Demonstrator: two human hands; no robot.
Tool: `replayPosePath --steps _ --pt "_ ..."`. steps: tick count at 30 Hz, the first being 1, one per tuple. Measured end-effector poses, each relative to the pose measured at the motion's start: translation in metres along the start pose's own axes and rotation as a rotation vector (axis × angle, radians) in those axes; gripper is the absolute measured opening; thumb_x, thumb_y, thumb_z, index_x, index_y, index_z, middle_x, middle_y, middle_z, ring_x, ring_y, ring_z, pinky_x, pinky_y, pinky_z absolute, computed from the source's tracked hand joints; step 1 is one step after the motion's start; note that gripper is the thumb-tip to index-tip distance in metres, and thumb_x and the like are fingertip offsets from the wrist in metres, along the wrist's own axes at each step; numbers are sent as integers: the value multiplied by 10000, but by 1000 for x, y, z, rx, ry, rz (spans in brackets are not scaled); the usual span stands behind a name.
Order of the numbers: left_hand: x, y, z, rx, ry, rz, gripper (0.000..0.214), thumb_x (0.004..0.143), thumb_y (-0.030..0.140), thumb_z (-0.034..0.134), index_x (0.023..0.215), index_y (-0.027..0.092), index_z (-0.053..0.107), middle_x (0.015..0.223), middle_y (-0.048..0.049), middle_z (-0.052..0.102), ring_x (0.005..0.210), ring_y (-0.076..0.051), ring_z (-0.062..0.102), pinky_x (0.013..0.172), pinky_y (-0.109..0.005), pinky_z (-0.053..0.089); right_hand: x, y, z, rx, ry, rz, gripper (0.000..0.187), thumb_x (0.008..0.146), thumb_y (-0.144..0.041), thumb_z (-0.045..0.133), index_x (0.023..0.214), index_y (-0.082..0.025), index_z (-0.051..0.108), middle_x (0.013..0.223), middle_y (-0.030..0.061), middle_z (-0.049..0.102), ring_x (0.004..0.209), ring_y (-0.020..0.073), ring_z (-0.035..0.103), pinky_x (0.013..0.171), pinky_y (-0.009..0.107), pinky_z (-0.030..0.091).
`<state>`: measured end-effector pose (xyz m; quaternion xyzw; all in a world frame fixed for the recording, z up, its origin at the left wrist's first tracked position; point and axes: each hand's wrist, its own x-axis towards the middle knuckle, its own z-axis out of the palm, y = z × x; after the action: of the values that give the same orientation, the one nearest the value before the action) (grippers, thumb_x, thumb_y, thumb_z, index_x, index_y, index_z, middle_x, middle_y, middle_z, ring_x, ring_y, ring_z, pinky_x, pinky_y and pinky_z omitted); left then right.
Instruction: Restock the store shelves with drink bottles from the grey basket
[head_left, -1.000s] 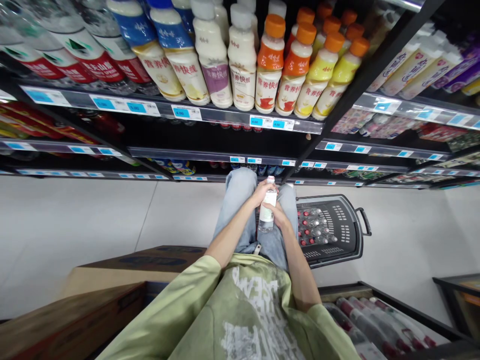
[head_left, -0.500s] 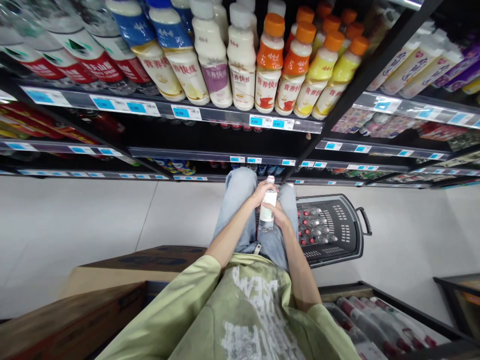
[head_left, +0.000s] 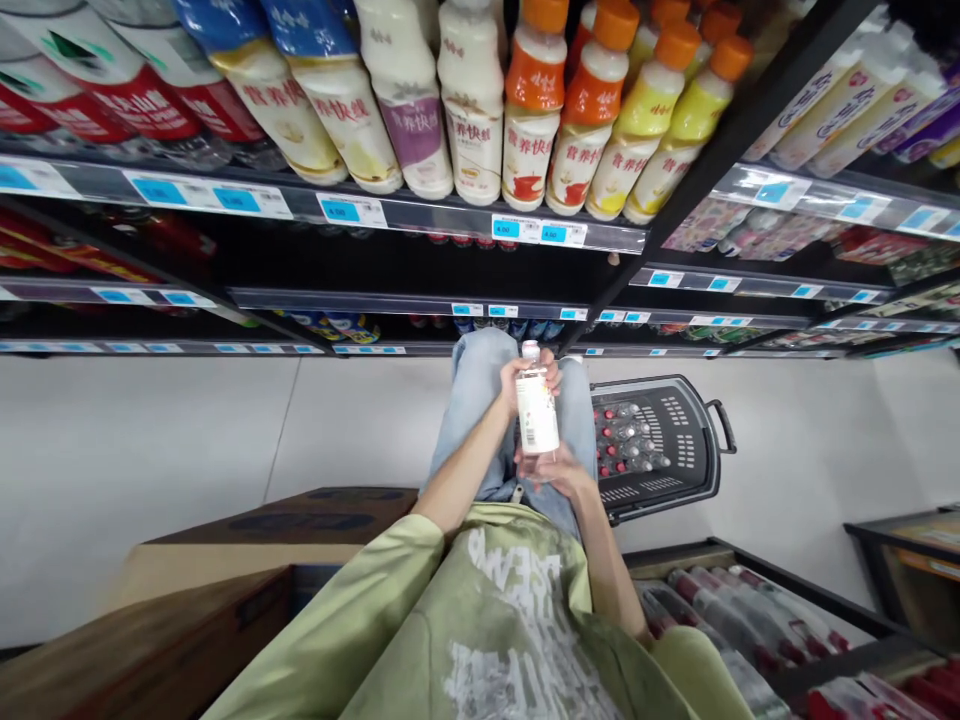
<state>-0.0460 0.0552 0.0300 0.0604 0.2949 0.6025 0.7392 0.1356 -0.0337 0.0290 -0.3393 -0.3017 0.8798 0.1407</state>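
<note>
Between my knees I hold a clear plastic bottle (head_left: 537,412) with a white label and a pale pinkish cap, tilted so that its label faces up. Wrapped around its upper part, near the neck, is my left hand (head_left: 513,384). My right hand (head_left: 559,470) grips the lower end, its fingers partly under the base and slightly blurred. To the right of my legs stands a dark grey shopping basket (head_left: 694,440) on the floor, with several small red- and white-capped bottles (head_left: 630,440) in it.
Ahead runs a shelf (head_left: 420,210) with several milk-drink bottles (head_left: 472,130) and price tags along its edge. Cardboard boxes (head_left: 262,525) lie behind me on the left. A black-framed bin (head_left: 787,570) of large bottles stands at the lower right.
The bottle has come up nearer my view and turned, showing more of its label. My right hand has slid from the bottle's middle down to its base.
</note>
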Motion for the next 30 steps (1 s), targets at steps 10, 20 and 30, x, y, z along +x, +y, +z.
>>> replayPosePath --steps 10,20,30 --pt "30 -21 9 48 134 -64 382 729 410 828 989 163 697 847 -62 773 723 -219 751 647 -312 579 16 9 10 -419 694 -306 687 681 -462 961 1248 -268 625 1041 77 779 893 310 750 755 456 683" --pt "35 -26 10 115 166 -59 404 781 486 789 1022 180 682 833 -36 767 815 -247 805 640 -294 555 23 13 8 -470 791 -364 660 673 -489 952 1186 -240 620 1114 84 798 1003 317 740 966 483 636" --pt "38 -37 3 223 291 24 365 814 497 771 1011 217 645 858 -12 795 799 -210 786 697 -282 575 35 19 10 -437 914 -343 803 663 -321 998 1363 -232 613 1048 62 805 1092 368 770 1027 520 631"
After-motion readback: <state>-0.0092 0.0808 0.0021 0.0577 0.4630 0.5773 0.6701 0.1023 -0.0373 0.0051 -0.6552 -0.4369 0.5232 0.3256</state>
